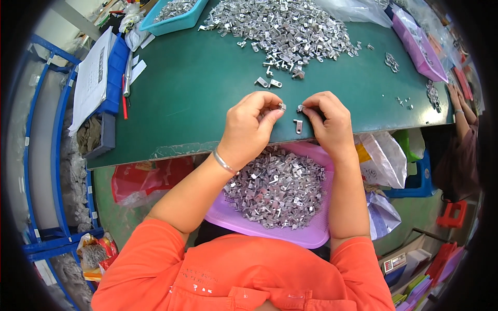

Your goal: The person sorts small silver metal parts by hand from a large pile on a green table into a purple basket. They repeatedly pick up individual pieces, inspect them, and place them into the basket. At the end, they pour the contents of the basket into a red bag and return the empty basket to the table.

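Over the front of the green table, my left hand is closed, pinching a small bent metal bracket between thumb and fingers. Close by on the right, my right hand pinches another little metal bracket. A single bracket with a hole lies on the table between the hands. Two more loose brackets rest just beyond my left hand. Farther back spreads a large heap of the same brackets. Below my forearms, a purple basket holds many similar metal pieces.
A blue tray of parts stands at the far left, a purple tray at the far right. Papers on a blue bin and a red pen are at left. Another person's hands rest at the right edge.
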